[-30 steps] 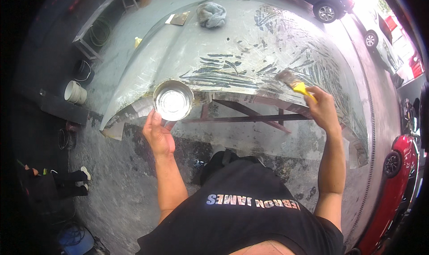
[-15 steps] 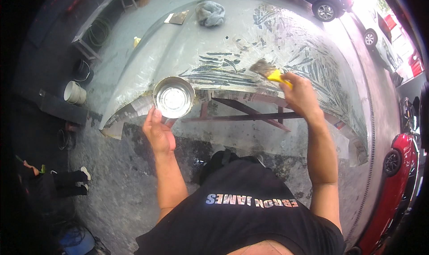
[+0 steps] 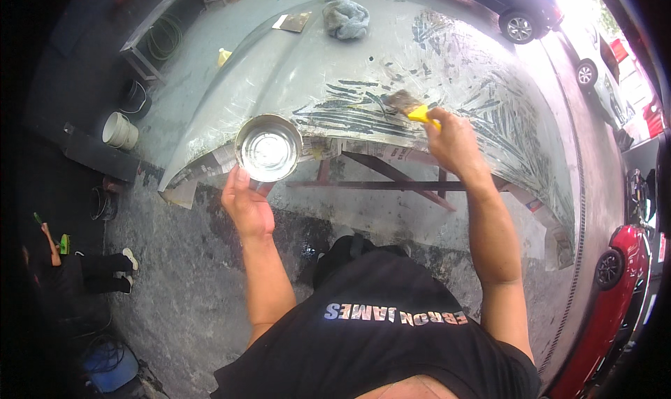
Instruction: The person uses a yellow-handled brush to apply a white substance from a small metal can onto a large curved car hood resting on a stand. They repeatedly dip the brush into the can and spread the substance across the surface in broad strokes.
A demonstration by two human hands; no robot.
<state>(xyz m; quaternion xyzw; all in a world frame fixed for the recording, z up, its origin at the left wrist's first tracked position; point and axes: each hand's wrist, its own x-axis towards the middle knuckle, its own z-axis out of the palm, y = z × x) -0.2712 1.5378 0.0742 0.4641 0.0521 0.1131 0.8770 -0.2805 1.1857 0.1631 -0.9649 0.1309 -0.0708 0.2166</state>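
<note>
My left hand (image 3: pixel 248 210) holds up a round metal can (image 3: pixel 296 149) from below, its shiny inside facing me. In my right hand (image 3: pixel 453 142) is the yellow handle of a flat paintbrush (image 3: pixel 420 113); the dark bristles point to the upper left, over the car hood (image 3: pixel 279 84). Whether the bristle tips touch the surface, I cannot tell. The grey hood carries dark streaks at its near middle and on its right side. Newspaper (image 3: pixel 391 152) shows along the underside of its near edge.
A grey cloth (image 3: pixel 346 19) and a flat brown-and-white piece (image 3: pixel 292 22) lie on the hood. Stand legs (image 3: pixel 391 185) show beneath it. White (image 3: pixel 120 131) and dark buckets (image 3: pixel 135 98) stand left. Another person (image 3: pixel 98 270) is at lower left, a red car (image 3: pixel 608 315) at right.
The paintbrush and my right hand have moved a little to the left. The can stays nearly in place in my left hand. The view has shifted slightly.
</note>
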